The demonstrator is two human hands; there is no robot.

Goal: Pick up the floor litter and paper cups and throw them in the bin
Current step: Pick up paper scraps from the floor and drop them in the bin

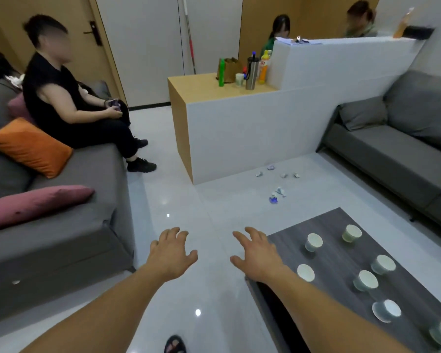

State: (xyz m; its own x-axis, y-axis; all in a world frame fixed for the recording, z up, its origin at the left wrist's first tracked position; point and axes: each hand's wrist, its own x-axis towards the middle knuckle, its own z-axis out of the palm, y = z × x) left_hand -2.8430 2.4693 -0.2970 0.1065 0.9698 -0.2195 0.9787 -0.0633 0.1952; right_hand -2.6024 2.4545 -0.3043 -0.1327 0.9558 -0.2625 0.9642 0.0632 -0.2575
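Several small crumpled pieces of litter (pixel 277 194) lie on the white tiled floor ahead, more of them (pixel 283 174) closer to the white counter's base. Several pale paper cups (pixel 314 242) stand or lie tipped on the dark grey coffee table (pixel 323 225) at the right. My left hand (pixel 172 253) and my right hand (pixel 257 254) are stretched out in front of me above the floor, fingers spread and holding nothing. The right hand hovers at the table's near-left corner. No bin is in view.
A grey sofa (pixel 69 225) with orange and pink cushions runs along the left, a person (pixel 69 98) seated on it with feet on the floor. A second grey sofa (pixel 392 154) is at the right. A white and wood counter (pixel 239 128) carries bottles. Two people sit behind it.
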